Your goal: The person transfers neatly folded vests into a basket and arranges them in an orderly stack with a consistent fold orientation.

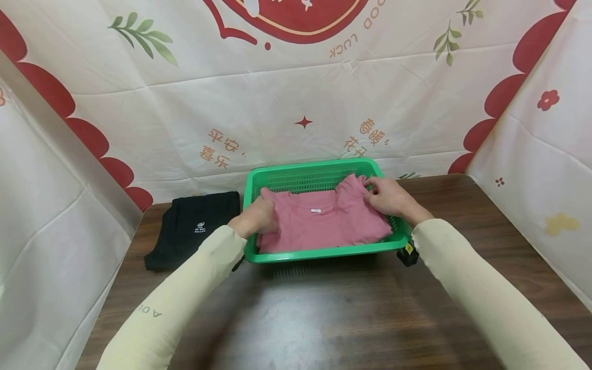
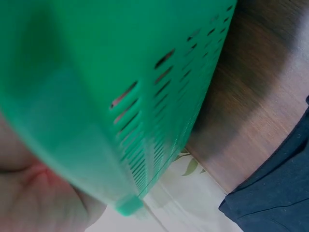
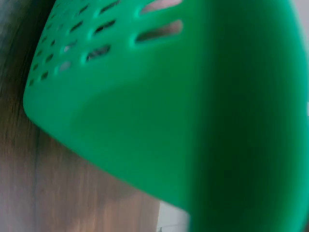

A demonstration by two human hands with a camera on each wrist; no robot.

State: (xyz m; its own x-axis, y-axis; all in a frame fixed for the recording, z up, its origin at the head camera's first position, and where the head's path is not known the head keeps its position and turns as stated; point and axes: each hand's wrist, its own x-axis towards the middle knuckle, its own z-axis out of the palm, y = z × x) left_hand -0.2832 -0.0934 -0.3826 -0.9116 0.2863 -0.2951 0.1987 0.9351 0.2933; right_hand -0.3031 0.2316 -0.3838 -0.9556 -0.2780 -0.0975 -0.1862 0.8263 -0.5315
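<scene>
A: Where's the pink T-shirt (image 1: 319, 226)?
B: Inside the green perforated basket (image 1: 324, 254), its neckline towards the far wall, a small pale label (image 1: 316, 210) showing at the collar. The basket stands on the brown surface (image 1: 314, 318).
A: And each grip?
B: The left grip (image 1: 258, 215) is curled over the shirt's left side, seemingly holding the cloth, though its fingertips are hidden. The right grip (image 1: 390, 196) is narrow, pinching a bunched fold at the other shoulder. The wrist views mostly show the basket's sides, so they settle little.
A: How would that cloth handle?
B: Light and soft, I'd judge, with no stiffness of its own. It should crease or sag wherever it isn't supported, but it hardly looks fragile or slippery.
A: Best place to take hold?
B: Both shoulders, with several layers in each pinch; one layer alone could pull the folds loose. I'd keep clear of the basket rim, too.
A: Anything beside it?
B: A black folded garment (image 1: 203, 221) with white print, lying just left of the basket, untouched.
</scene>
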